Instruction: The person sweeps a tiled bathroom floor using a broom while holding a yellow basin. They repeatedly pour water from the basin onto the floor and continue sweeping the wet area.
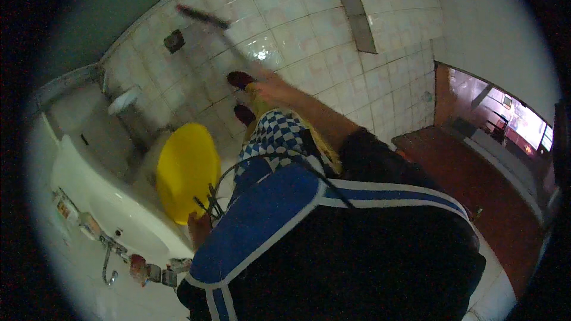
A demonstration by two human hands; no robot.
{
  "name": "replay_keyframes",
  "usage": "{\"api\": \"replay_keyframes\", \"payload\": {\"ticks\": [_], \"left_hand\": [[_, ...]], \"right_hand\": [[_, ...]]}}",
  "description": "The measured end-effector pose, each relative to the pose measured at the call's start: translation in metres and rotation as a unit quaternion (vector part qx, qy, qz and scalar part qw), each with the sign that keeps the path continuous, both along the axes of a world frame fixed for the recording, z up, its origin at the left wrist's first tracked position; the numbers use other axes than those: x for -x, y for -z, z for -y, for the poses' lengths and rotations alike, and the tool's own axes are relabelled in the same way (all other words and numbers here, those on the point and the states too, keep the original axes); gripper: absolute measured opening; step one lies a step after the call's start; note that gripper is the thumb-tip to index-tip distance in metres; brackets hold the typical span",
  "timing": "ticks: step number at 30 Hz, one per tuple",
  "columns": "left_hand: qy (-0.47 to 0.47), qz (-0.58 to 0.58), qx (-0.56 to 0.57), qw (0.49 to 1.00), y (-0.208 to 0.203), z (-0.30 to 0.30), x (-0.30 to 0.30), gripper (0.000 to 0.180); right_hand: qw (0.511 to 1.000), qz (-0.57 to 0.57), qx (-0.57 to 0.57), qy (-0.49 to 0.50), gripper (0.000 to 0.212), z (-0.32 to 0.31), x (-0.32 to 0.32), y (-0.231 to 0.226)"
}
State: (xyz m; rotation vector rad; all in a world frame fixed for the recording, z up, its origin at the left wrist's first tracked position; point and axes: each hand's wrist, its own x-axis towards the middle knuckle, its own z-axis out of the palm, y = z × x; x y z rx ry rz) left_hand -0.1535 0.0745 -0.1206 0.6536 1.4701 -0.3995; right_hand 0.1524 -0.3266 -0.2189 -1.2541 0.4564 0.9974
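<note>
My right hand reaches down over the tiled floor, closed around the pale handle of a floor squeegee. Its dark, narrow head with a reddish end lies on the wet tiles, blurred by motion. Close to my left side, my left hand is at the rim of a yellow plastic basin, its fingers seemingly curled on the edge and partly hidden. Thin dark cords hang beside that hand. The basin shows as a plain oval next to the sink.
A long white sink with a tap stands at the left. A dark square drain is set in the tiles. My dark red slippers are on the floor. A doorway with red-brown flooring opens at the right.
</note>
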Motion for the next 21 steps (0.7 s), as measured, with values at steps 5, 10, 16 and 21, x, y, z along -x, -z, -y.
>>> {"api": "replay_keyframes", "payload": {"ticks": [5, 10, 16, 21], "left_hand": [[-0.151, 0.016, 0.109, 0.982, 0.02, -0.017, -0.005, 0.04], [-0.034, -0.026, 0.002, 0.999, 0.003, 0.008, -0.004, 0.036], [-0.139, 0.098, 0.272, 0.947, 0.032, -0.025, 0.046, 0.034], [0.046, 0.095, -0.02, 0.994, -0.033, 0.051, 0.011, 0.033]], "right_hand": [[0.97, -0.084, 0.168, 0.157, 0.033, 0.149, 0.087, -0.046], [0.913, -0.217, 0.101, 0.331, 0.01, 0.227, 0.148, -0.02], [0.825, 0.451, 0.226, -0.254, 0.013, 0.19, 0.11, 0.069], [0.917, -0.199, -0.243, 0.247, 0.007, -0.042, 0.056, 0.03]]}}
